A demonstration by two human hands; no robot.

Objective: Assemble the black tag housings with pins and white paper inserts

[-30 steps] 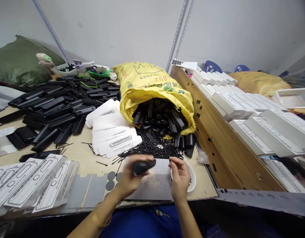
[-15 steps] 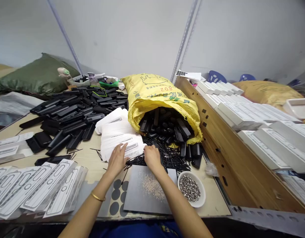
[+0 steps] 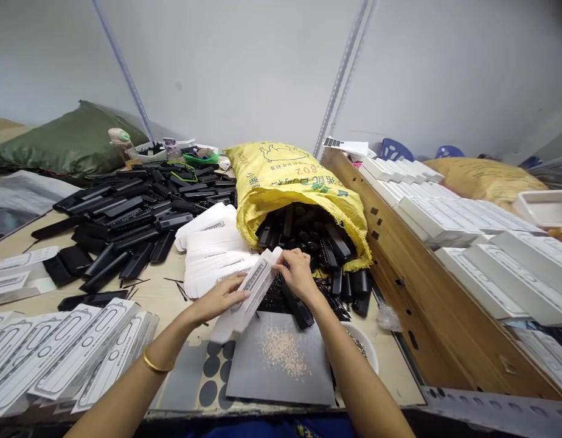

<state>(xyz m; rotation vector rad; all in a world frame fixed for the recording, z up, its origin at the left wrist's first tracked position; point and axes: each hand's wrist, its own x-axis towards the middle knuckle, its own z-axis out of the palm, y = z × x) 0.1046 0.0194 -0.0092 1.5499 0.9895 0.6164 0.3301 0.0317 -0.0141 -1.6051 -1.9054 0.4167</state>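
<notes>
A white printed carton (image 3: 258, 277) is tilted between my two hands, partly unfolded, its lower end over the grey plate (image 3: 244, 380). My left hand (image 3: 221, 297) grips its left side, thumb and fingers against the cardboard. With bent fingers my right hand (image 3: 299, 272) pinches the upper end. Below the right hand lies a black oblong case (image 3: 297, 307), partly covered by the wrist. A stack of flat white cartons (image 3: 212, 261) sits just behind my left hand. Small beige bits (image 3: 285, 353) are scattered on the plate.
A yellow sack (image 3: 290, 170) spills black parts behind my hands. Black cases (image 3: 126, 207) are heaped at the left, with folded boxes (image 3: 71, 359) in front. A white bowl (image 3: 372, 353) of metal pieces sits behind my right forearm. Along the right runs a wooden board (image 3: 418, 286).
One carton has come off the stack and now hangs between both hands, toward me. My right hand has moved right and up; the left hand has shifted slightly right.
</notes>
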